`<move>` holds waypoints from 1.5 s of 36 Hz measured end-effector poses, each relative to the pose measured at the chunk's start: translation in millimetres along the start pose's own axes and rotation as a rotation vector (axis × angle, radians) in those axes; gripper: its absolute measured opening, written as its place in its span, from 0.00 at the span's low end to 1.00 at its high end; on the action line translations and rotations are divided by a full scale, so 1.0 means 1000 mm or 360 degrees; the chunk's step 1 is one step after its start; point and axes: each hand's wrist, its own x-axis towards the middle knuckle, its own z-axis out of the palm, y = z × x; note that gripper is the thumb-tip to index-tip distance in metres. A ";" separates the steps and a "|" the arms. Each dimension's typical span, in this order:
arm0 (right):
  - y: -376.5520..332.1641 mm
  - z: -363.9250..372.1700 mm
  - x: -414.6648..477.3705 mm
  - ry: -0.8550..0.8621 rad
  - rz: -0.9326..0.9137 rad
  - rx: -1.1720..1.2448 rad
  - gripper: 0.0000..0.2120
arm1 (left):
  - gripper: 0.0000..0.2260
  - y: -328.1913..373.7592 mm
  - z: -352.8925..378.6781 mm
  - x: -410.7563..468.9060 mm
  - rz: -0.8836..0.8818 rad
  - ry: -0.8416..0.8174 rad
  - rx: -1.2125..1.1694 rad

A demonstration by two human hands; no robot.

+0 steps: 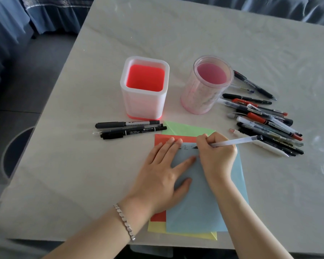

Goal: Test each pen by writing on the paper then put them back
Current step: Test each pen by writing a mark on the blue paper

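Writing: my right hand [216, 156] pinching frosted pen [234, 141]; my left hand [164, 169] flat, pinning blue paper [200, 199]. Keep strokes light, sheet steady.

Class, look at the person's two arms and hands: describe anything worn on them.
Both forearms are bare, with no sleeves in view. The left wrist carries a silver link bracelet. The left hand and right hand show no gloves, and I can see no rings.
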 end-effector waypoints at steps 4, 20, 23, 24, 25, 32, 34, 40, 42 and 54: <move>0.000 0.001 0.000 -0.0033 -0.0022 -0.0011 0.21 | 0.21 0.000 0.000 0.000 0.0000 0.0010 -0.0004; -0.002 0.002 -0.001 -0.0050 -0.0047 -0.0063 0.24 | 0.21 0.000 0.000 0.000 0.0007 0.0027 -0.0012; -0.004 0.001 -0.002 0.0001 -0.0018 -0.0063 0.24 | 0.21 0.000 0.000 -0.001 0.0000 0.0024 -0.0005; -0.004 0.000 -0.002 0.0026 -0.0003 -0.0068 0.24 | 0.21 0.000 0.000 0.000 0.0001 0.0020 0.0001; -0.005 -0.001 -0.002 0.0045 0.0006 -0.0078 0.24 | 0.21 0.000 0.000 0.000 0.0003 0.0017 0.0006; -0.008 -0.003 -0.001 0.0090 0.0094 0.0022 0.19 | 0.20 -0.001 0.000 -0.001 0.0009 -0.0012 0.0006; -0.011 -0.006 -0.002 0.0122 0.0116 0.0175 0.20 | 0.20 -0.001 0.000 -0.001 0.0015 -0.0004 0.0013; -0.013 -0.023 -0.004 -0.0079 0.0147 0.0453 0.13 | 0.21 -0.002 0.000 -0.002 0.0029 -0.0031 0.0070; -0.009 -0.035 -0.005 -0.0183 0.0081 0.0426 0.09 | 0.21 -0.003 0.000 -0.002 0.0053 -0.0035 0.0104; -0.005 -0.094 -0.020 -0.0485 -0.0419 -0.0330 0.08 | 0.15 0.005 -0.008 -0.006 0.0200 0.0384 -0.0107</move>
